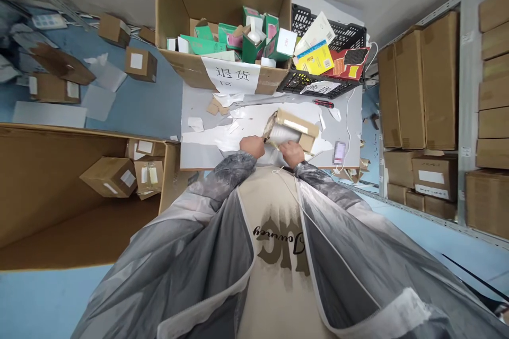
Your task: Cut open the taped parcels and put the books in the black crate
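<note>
A small cardboard box lies on the worktable close to my body, its end torn open and something white showing inside. My left hand is closed at the box's left end, with a small dark bit at its fingertips. My right hand is closed at the near edge, by a thin tan strip that runs between the hands. The strip could be tape or torn cardboard; I cannot tell which. What exactly each set of fingers grips is too small to make out.
Behind the worktable stand a large carton of green boxes and a black crate. A red-and-black cutter, paper scraps and a phone lie around. A big open carton is at left, shelved boxes at right.
</note>
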A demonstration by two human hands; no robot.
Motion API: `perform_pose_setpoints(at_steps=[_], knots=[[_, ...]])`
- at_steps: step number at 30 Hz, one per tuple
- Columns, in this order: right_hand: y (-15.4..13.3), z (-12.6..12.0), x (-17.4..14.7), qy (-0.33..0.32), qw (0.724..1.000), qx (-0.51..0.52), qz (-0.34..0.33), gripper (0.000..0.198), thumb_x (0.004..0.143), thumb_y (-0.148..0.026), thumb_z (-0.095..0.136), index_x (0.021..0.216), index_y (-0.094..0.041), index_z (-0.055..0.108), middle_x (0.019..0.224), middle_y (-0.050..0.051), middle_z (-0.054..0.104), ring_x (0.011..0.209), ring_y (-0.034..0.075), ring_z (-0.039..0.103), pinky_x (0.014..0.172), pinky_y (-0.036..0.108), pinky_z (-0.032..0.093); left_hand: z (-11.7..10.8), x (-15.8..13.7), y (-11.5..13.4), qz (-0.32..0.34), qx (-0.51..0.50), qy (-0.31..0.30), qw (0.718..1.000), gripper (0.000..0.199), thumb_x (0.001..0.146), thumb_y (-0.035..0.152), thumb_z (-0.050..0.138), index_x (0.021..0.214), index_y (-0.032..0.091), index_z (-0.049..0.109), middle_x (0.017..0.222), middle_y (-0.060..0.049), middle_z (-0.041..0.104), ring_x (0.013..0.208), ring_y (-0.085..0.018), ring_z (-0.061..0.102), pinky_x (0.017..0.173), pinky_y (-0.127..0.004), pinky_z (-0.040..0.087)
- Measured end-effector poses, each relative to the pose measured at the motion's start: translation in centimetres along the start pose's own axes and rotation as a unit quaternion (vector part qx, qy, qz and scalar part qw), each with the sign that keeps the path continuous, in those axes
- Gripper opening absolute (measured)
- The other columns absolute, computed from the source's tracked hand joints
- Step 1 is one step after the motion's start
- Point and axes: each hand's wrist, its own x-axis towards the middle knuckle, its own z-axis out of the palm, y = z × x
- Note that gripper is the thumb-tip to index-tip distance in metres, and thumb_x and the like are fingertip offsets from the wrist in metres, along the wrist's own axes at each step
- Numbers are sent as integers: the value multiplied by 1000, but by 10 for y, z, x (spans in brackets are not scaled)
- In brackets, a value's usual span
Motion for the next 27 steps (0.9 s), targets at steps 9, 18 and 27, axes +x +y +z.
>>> perform_pose_setpoints(at_steps=[9, 18, 27], knots=[[45, -3, 0, 6, 996, 81, 32, 46, 128, -53, 57, 135, -22, 90, 142, 17, 80, 136, 35, 66, 114, 39, 51, 13, -2, -49, -32, -90, -10, 995, 51, 118, 54, 63, 164, 47, 85, 146, -5, 91, 132, -38, 84, 102, -41, 63], [70, 11, 29, 152, 895, 160, 388, 112, 103, -80, 84, 181, -8, 50, 172, 35, 56, 149, 48, 61, 124, 55, 55, 18, -14, -49, -39, -50, 7, 998, 58, 121, 57, 60, 174, 43, 77, 128, -9, 95, 120, -36, 88, 96, -37, 63], [109, 24, 22, 127, 895, 282, 322, 64, 124, -19, 28, 167, -11, 74, 155, 22, 82, 135, 29, 74, 113, 34, 56, 38, -33, -99, -144, -118, 29, 982, 70, 129, 53, 40, 194, 28, 49, 138, -15, 92, 125, -31, 88, 103, -37, 66]])
